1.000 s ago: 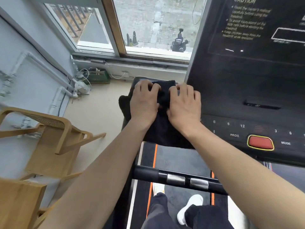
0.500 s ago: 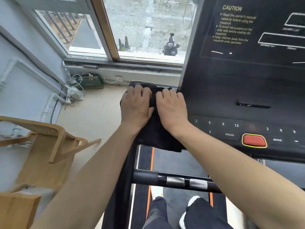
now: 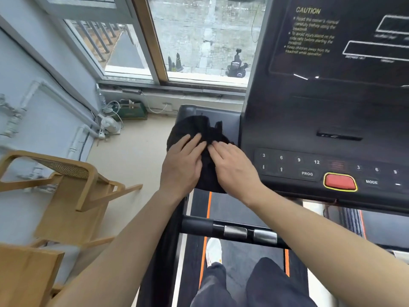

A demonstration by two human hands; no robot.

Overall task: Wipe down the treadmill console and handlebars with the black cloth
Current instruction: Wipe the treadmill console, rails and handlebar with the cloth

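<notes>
window-side room, treadmill console (image 3: 321, 120) at right. black cloth (image 3: 208, 151) drawn back from far edge, bunched on left console tray, pinned under flattened left hand (image 3: 181, 167) and right hand (image 3: 234, 169); tray pass judged underway, handlebar (image 3: 221, 229) untouched.

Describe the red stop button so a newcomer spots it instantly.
Start at the treadmill console, the big black panel on the right. Along its bottom row of keys, between PROG and MODE, sits the red button. It is the only coloured key, outlined in yellow.
</notes>
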